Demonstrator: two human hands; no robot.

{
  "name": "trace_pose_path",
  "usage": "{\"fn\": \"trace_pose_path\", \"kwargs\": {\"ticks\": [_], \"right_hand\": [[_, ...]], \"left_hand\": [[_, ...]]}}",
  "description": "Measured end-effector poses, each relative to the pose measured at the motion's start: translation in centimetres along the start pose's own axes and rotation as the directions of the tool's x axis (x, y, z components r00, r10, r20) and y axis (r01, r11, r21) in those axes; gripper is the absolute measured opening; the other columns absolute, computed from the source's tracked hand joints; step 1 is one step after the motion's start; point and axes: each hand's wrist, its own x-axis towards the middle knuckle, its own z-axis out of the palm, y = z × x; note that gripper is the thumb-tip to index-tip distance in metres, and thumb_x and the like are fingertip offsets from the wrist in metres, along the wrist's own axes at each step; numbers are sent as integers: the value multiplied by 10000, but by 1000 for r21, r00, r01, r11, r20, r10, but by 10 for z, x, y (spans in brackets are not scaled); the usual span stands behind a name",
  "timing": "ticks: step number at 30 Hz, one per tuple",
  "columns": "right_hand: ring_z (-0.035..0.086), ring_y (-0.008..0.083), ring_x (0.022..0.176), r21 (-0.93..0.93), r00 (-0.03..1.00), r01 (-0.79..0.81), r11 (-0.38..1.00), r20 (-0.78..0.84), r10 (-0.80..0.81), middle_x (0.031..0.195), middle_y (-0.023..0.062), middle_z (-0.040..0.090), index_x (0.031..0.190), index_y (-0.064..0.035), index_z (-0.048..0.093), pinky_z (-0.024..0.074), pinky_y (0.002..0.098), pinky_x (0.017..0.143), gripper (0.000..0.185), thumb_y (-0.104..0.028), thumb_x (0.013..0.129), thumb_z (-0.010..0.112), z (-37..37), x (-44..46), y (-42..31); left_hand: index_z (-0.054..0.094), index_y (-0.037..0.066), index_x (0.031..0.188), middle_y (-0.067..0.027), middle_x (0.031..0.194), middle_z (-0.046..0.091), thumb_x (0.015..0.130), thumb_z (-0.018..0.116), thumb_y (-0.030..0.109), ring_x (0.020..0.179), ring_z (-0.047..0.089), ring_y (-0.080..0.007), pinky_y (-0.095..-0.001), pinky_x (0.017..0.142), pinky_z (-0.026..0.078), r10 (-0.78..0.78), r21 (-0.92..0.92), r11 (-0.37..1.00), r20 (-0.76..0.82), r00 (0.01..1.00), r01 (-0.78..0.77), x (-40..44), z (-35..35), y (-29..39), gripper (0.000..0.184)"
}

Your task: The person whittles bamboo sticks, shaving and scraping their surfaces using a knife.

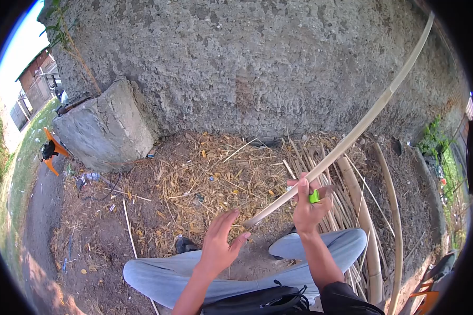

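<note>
A long, pale split bamboo strip [363, 125] slants from beside my left hand up to the top right, in front of the wall. My right hand [309, 207] is closed around its lower part, thumb along the strip. A small bright green object [314, 197] is also in that hand; its kind is partly hidden by the fingers. My left hand [222, 244] is open, fingers stretched and thumb apart, close to the strip's lower end; whether it touches is unclear. Below, my legs in light blue trousers [165, 278] are bent, with a black bag [255, 302] at the lap.
Several thin bamboo strips [333, 210] lie on the ground at right, beside thicker bamboo poles [372, 262]. A rough grey wall [236, 63] rises ahead, with a concrete block [110, 126] at left. Dry leaves and shavings [205, 178] cover the soil. Orange-and-black items stand at both sides.
</note>
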Motion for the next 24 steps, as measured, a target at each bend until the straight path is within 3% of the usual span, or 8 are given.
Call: {"fn": "trace_pose_path", "kwargs": {"ticks": [7, 10, 12, 16, 18, 19, 21, 24], "right_hand": [[602, 46, 631, -96, 969, -38, 995, 240, 60, 736, 47, 730, 976, 35, 741, 480, 217, 576, 154, -106, 916, 725, 17, -50, 8], [615, 44, 615, -155, 939, -46, 987, 330, 95, 708, 29, 716, 955, 51, 745, 494, 209, 581, 164, -69, 851, 783, 14, -52, 3], [489, 5, 552, -196, 835, -204, 959, 477, 275, 605, -27, 610, 1000, -16, 777, 402, 215, 491, 200, -161, 864, 799, 8, -46, -2], [493, 15, 528, -22, 906, -277, 961, 328, 269, 793, 69, 727, 1071, 36, 728, 416, 219, 471, 231, -125, 906, 743, 1, -40, 29], [441, 7, 509, 264, 908, -403, 876, 235, 347, 929, 116, 727, 1185, 38, 675, 421, 218, 456, 320, -209, 983, 655, -2, -23, 25], [380, 7, 491, 257, 904, -407, 876, 246, 348, 1057, 156, 713, 1275, 51, 606, 436, 222, 466, 417, -289, 1039, 551, -7, -17, 34], [378, 9, 500, 293, 868, -492, 820, 238, 436, 1069, 162, 715, 1283, 49, 600, 440, 229, 474, 425, -293, 1034, 563, -17, -6, 44], [361, 14, 511, 323, 798, -603, 730, 259, 545, 1064, 174, 710, 1327, 49, 559, 446, 241, 500, 478, -330, 1036, 555, -24, -1, 49]], "left_hand": [[616, 3, 1227, -203, 1116, 664, 877, 741, 137, 990, 665, -367, -415, 839, 528, -56, -45, 997, -28, 998, 55, 4, 32, 1, 394], [659, -11, 1122, -154, 960, 672, 893, 716, 77, 788, 666, -261, -340, 688, 517, -200, -221, 957, -28, 979, 189, -4, 30, -7, 252], [677, -36, 1061, -97, 846, 633, 907, 696, 38, 675, 589, -145, -275, 603, 460, -292, -375, 896, -92, 952, 239, -18, 30, -17, 172], [675, -40, 1076, -52, 819, 599, 906, 699, 31, 671, 531, -87, -248, 586, 426, -352, -430, 860, -108, 930, 275, -40, 2, -14, 185], [682, -42, 1077, -56, 807, 586, 884, 723, 41, 657, 526, -103, -254, 575, 415, -384, -332, 881, -85, 919, 337, -52, -19, -9, 214], [682, -42, 1077, -56, 807, 586, 884, 723, 41, 657, 526, -103, -254, 575, 415, -385, -330, 881, -79, 919, 340, -60, -29, -9, 214], [667, -62, 1095, -110, 811, 622, 879, 747, 85, 636, 598, -127, -260, 520, 415, -330, -62, 942, -14, 944, 328, -80, -48, -12, 273], [689, -40, 1052, -106, 806, 617, 840, 783, 126, 636, 582, -175, -308, 563, 425, -457, 15, 889, -49, 888, 458, -115, -62, -14, 285]]}}
